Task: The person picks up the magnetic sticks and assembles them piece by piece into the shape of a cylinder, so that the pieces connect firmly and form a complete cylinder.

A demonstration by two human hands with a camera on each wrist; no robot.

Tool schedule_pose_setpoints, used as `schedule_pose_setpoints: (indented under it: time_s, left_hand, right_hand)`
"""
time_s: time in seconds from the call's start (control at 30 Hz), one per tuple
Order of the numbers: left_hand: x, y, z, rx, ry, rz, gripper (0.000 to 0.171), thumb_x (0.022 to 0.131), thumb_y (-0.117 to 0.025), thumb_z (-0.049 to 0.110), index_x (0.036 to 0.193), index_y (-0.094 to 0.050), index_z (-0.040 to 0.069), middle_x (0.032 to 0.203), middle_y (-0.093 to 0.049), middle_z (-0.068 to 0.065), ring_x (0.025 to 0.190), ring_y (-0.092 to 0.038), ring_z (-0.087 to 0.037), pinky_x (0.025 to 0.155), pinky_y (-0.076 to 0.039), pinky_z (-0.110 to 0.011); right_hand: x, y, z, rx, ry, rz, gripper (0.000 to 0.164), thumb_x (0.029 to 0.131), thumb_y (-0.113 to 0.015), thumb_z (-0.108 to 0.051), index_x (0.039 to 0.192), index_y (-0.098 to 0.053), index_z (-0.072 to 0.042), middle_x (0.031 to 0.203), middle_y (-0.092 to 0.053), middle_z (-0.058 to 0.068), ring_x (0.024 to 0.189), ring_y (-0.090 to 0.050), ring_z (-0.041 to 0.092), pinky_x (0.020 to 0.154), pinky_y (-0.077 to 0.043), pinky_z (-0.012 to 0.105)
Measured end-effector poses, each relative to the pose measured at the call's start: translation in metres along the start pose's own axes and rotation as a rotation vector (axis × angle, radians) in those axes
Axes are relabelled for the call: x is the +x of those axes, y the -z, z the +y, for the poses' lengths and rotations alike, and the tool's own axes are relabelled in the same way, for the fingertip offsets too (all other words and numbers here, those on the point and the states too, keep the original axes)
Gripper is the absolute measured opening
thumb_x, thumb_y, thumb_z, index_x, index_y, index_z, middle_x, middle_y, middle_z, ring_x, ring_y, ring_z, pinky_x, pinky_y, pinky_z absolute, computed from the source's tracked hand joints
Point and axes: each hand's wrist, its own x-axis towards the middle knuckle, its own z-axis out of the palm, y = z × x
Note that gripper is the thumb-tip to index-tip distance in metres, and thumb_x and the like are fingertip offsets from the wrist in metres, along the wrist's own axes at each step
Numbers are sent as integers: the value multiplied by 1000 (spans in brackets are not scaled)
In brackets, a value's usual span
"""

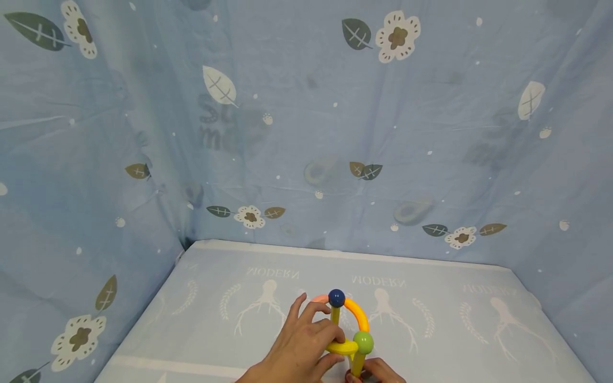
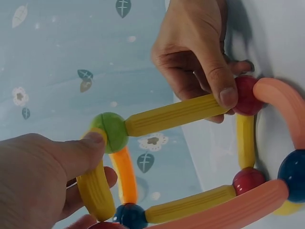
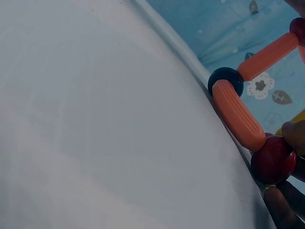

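Observation:
A toy frame of coloured balls and rods stands on the table between my hands. My left hand pinches a yellow curved rod near the green ball. Lower down, my right hand grips the end of a straight yellow rod, right beside a red ball. That rod runs up to the green ball. An orange curved rod joins the green ball to a dark blue ball. In the right wrist view, a salmon curved rod links a red ball and a dark blue ball.
The table has a pale cloth printed with antlers and lettering. Blue curtains with flowers and leaves hang behind it and at both sides. The table's edge runs past the structure in the right wrist view.

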Motion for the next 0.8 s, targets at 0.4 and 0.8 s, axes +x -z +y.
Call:
schedule_pose_setpoints:
  time_s: [0.4,0.8]
  left_hand:
    - [-4,13,0,14,29,-66,25,83,-79,40,101,-68,28,92,-64,23,101,-48,-10,95,-35,-60]
    - [-11,17,-10,-55,44,-24,38,76,-85,39,107,-65,30,106,-59,21,107,-46,-10,93,-40,-47]
  right_hand:
    - [1,-3,2,-2,62,-1,14,86,-75,-40,93,-71,-29,81,-61,-17,69,-60,1,63,-52,21]
    - [-1,-4,3,-14,26,15,16,84,-75,-43,93,-72,-30,80,-60,-17,69,-59,1,65,-52,19]
